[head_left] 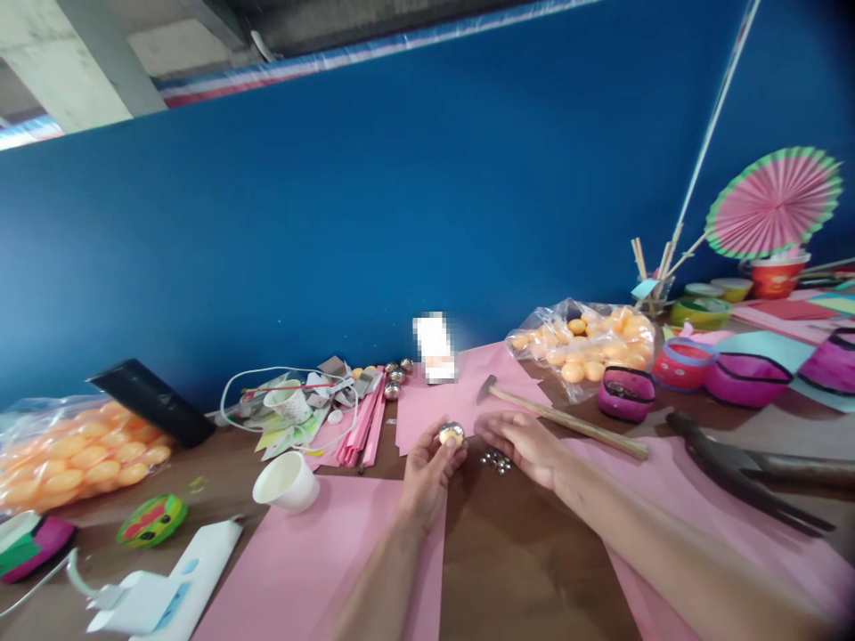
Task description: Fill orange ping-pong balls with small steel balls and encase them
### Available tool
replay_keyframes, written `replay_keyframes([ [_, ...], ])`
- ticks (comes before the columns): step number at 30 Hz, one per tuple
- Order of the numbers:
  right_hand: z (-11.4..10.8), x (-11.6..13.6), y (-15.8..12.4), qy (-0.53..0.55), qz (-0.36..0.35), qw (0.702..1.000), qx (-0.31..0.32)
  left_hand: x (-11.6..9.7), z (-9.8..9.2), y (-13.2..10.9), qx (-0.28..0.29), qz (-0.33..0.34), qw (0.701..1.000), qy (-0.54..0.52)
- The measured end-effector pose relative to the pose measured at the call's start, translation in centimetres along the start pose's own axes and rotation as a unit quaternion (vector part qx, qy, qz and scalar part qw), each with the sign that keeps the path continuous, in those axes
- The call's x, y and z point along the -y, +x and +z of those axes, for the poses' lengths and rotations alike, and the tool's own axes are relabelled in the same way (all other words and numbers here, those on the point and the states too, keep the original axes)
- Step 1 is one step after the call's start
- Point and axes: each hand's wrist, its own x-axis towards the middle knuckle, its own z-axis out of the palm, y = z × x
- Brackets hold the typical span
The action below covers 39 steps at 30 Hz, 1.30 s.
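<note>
My left hand [431, 465] is closed around a small shiny metal ball [452, 434], holding it up between thumb and fingers. The ball looks silvery with a golden sheen. Just to its right is my right hand [525, 442], its fingers bent and pressed together, pointing toward the ball. A thin dark line shows near those fingertips; what they pinch is too small to make out. Beneath the right hand, several small shiny metal beads [495, 460] lie on the brown table [534, 561]. More shiny metal balls [394, 383] sit farther back.
Pink paper sheets [347, 543] cover parts of the table. A hammer [567, 418] lies beyond my right hand, with a dark pick-like tool [748, 463] at right. Left are a white paper cup [286, 482] and a power strip [193, 570]. Bags of orange balls [80, 454] stand behind.
</note>
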Motion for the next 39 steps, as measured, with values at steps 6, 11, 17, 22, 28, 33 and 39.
replay_keyframes([
  [6, 0.2, 0.1, -0.1, 0.017, 0.018, 1.0, -0.011, -0.2, 0.2, -0.1, -0.005, -0.007, 1.0, -0.004],
  [11, 0.0, 0.0, 0.1, 0.02, 0.021, 0.999, -0.013, -0.2, 0.2, -0.1, -0.005, -0.004, 1.0, -0.005],
  [17, 0.0, 0.0, 0.1, 0.013, 0.017, 1.0, -0.013, -0.4, 0.3, -0.2, -0.005, -0.007, 1.0, -0.001],
  [22, 0.2, 0.0, -0.2, 0.005, 0.018, 1.0, 0.007, -0.3, 0.3, -0.1, -0.018, -0.005, 1.0, 0.001],
  [28, 0.1, 0.0, -0.3, -0.052, -0.014, 0.998, 0.015, -0.2, 0.4, -0.1, -0.016, -0.003, 1.0, 0.003],
  [33, 0.6, 0.1, -0.9, -0.122, -0.069, 0.989, 0.036, -0.2, 0.2, -0.1, -0.011, -0.005, 1.0, 0.001],
  [39, 1.4, 0.3, -1.5, -0.237, -0.151, 0.957, 0.075, -0.1, 0.1, -0.3, 0.009, -0.008, 1.0, -0.004],
])
